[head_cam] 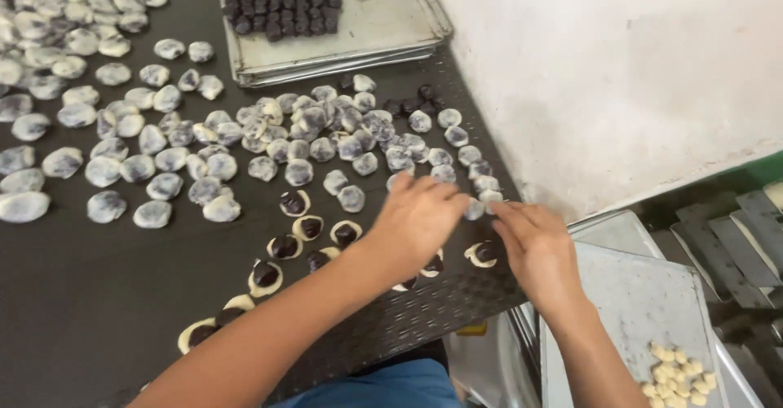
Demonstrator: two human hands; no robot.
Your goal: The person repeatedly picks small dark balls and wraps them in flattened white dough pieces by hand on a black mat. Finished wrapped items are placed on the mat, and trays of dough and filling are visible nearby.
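On the dark perforated tabletop (98,294), left hand (420,216) and right hand (534,249) pinching one flour-dusted dough disc (475,209) between fingertips, open discs topped with dark filling (285,246) just beside, metal tray (391,24) beyond.

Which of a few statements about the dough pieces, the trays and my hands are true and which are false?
1. Both hands are over the dark perforated table. True: left hand, right hand.
2. The tray at the top holds rows of dark filling balls. True.
3. The open dough rounds near the hands have white filling. False: their centres are dark.
4. The tray at lower right is heaped full. False: only a small cluster of pale pieces lies in one corner.
5. Closed floury dough balls lie at left. True.
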